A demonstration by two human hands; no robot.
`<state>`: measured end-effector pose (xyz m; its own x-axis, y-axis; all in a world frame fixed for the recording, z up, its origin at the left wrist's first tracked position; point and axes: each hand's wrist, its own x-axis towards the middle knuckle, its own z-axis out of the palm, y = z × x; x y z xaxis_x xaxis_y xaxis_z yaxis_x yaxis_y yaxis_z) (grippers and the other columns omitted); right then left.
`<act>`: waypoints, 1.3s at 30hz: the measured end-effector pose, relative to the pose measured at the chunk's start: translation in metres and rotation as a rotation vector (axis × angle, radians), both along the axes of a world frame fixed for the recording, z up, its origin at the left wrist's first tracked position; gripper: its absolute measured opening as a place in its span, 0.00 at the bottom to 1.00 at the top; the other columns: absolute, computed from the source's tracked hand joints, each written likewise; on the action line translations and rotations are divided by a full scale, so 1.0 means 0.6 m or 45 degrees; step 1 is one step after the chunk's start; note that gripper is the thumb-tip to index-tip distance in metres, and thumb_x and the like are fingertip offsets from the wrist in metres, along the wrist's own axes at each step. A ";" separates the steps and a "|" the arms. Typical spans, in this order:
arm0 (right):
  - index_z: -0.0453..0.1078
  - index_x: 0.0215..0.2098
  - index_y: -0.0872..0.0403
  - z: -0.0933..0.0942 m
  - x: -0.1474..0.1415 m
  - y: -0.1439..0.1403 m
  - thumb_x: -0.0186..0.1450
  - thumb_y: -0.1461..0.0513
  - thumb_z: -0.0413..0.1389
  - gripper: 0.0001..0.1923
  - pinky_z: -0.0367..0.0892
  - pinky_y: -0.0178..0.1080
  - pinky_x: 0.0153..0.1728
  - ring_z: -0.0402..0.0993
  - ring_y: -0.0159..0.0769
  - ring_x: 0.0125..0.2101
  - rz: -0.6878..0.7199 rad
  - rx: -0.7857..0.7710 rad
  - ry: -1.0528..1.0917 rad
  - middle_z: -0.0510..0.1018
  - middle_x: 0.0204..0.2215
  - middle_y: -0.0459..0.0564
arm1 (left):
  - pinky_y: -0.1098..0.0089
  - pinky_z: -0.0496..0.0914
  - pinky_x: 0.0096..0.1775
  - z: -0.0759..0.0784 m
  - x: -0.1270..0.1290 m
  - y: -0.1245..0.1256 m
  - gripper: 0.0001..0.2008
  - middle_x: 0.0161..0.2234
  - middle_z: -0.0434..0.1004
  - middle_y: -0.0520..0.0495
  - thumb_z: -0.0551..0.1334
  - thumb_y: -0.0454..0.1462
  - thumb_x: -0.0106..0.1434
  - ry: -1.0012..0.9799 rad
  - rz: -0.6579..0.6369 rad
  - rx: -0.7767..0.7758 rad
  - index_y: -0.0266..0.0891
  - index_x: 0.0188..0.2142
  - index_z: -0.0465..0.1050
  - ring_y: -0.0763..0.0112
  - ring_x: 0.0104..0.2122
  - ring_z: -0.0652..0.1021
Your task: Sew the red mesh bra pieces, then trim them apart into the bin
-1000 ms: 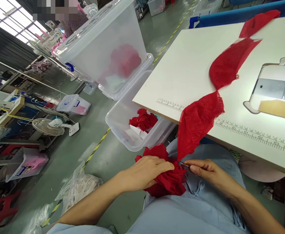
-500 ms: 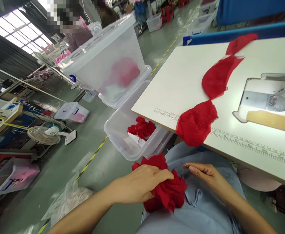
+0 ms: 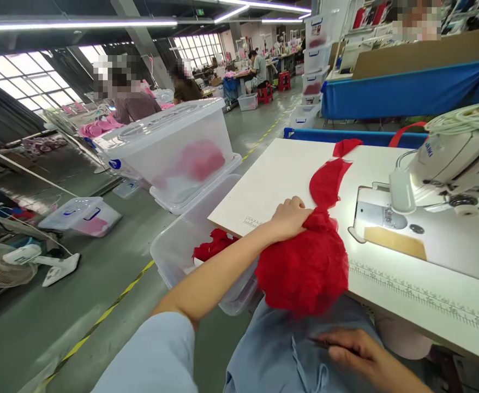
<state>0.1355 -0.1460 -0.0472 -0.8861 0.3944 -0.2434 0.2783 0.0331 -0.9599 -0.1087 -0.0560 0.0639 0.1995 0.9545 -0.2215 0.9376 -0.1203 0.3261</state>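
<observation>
- Red fabric (image 3: 305, 267) hangs bunched over the near edge of the bench (image 3: 259, 185), its upper part on the bench top.
- Left hand (image 3: 291, 218): its grip pinches the fabric's gathered upper end.
- Right hand (image 3: 354, 352), below the fabric and apart from it: its grip pinches a slim, blurred dark tool (image 3: 320, 343).
- More red pieces (image 3: 327, 183) lie beyond, in a line.
- Sewing machine (image 3: 448, 164) stands to their right.
- Open plastic bin (image 3: 166, 254), left of the bench, contains red cloth (image 3: 211, 246).
</observation>
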 end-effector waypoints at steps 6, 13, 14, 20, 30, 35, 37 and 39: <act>0.83 0.35 0.48 0.049 0.021 0.031 0.61 0.37 0.54 0.28 0.58 0.34 0.22 0.61 0.30 0.19 -0.011 -0.325 0.477 0.69 0.19 0.48 | 0.66 0.67 0.40 0.001 -0.028 -0.141 0.14 0.41 0.70 0.46 0.55 0.29 0.58 -0.193 -0.249 -0.083 0.41 0.44 0.63 0.62 0.40 0.73; 0.82 0.41 0.45 0.001 -0.069 0.008 0.52 0.39 0.65 0.27 0.69 0.42 0.37 0.72 0.40 0.32 -0.495 -0.470 0.046 0.83 0.32 0.51 | 0.70 0.64 0.36 -0.024 -0.052 -0.308 0.16 0.42 0.67 0.48 0.53 0.23 0.54 -0.248 -0.176 -0.252 0.41 0.40 0.61 0.69 0.35 0.70; 0.82 0.41 0.45 -0.001 -0.078 0.004 0.51 0.38 0.64 0.28 0.70 0.43 0.38 0.73 0.40 0.32 -0.449 -0.457 0.011 0.83 0.31 0.50 | 0.70 0.64 0.37 -0.027 -0.052 -0.321 0.16 0.42 0.67 0.47 0.54 0.23 0.54 -0.250 -0.170 -0.257 0.41 0.40 0.61 0.69 0.36 0.70; 0.82 0.42 0.46 0.000 -0.098 -0.006 0.53 0.39 0.63 0.27 0.71 0.48 0.44 0.76 0.44 0.35 -0.311 -0.457 -0.020 0.84 0.30 0.50 | 0.71 0.65 0.37 -0.035 -0.043 -0.357 0.15 0.44 0.67 0.47 0.53 0.24 0.57 -0.209 -0.140 -0.288 0.41 0.40 0.62 0.70 0.36 0.69; 0.81 0.43 0.50 0.005 -0.122 -0.010 0.57 0.39 0.60 0.28 0.70 0.54 0.51 0.78 0.51 0.44 -0.206 -0.462 0.115 0.84 0.38 0.54 | 0.69 0.62 0.34 -0.037 -0.036 -0.352 0.15 0.41 0.67 0.48 0.55 0.25 0.54 -0.142 -0.230 -0.326 0.42 0.38 0.61 0.69 0.34 0.68; 0.82 0.39 0.49 -0.011 -0.114 -0.005 0.57 0.37 0.59 0.28 0.70 0.55 0.51 0.77 0.55 0.45 -0.285 -0.320 0.106 0.84 0.37 0.54 | 0.69 0.64 0.36 -0.026 -0.036 -0.351 0.13 0.41 0.68 0.47 0.57 0.25 0.54 -0.187 -0.230 -0.416 0.41 0.37 0.61 0.68 0.35 0.69; 0.83 0.38 0.49 -0.027 -0.107 -0.005 0.58 0.37 0.58 0.28 0.71 0.54 0.49 0.77 0.55 0.44 -0.295 -0.269 0.083 0.84 0.36 0.53 | 0.69 0.65 0.37 0.005 -0.042 -0.335 0.12 0.42 0.69 0.47 0.57 0.26 0.56 -0.287 -0.292 -0.451 0.41 0.38 0.62 0.68 0.35 0.70; 0.83 0.36 0.49 -0.044 -0.102 -0.010 0.58 0.37 0.57 0.28 0.73 0.53 0.44 0.77 0.54 0.40 -0.262 -0.246 0.076 0.84 0.33 0.53 | 0.69 0.67 0.40 0.049 -0.052 -0.298 0.10 0.42 0.71 0.46 0.56 0.28 0.60 -0.449 -0.326 -0.410 0.41 0.40 0.64 0.68 0.37 0.72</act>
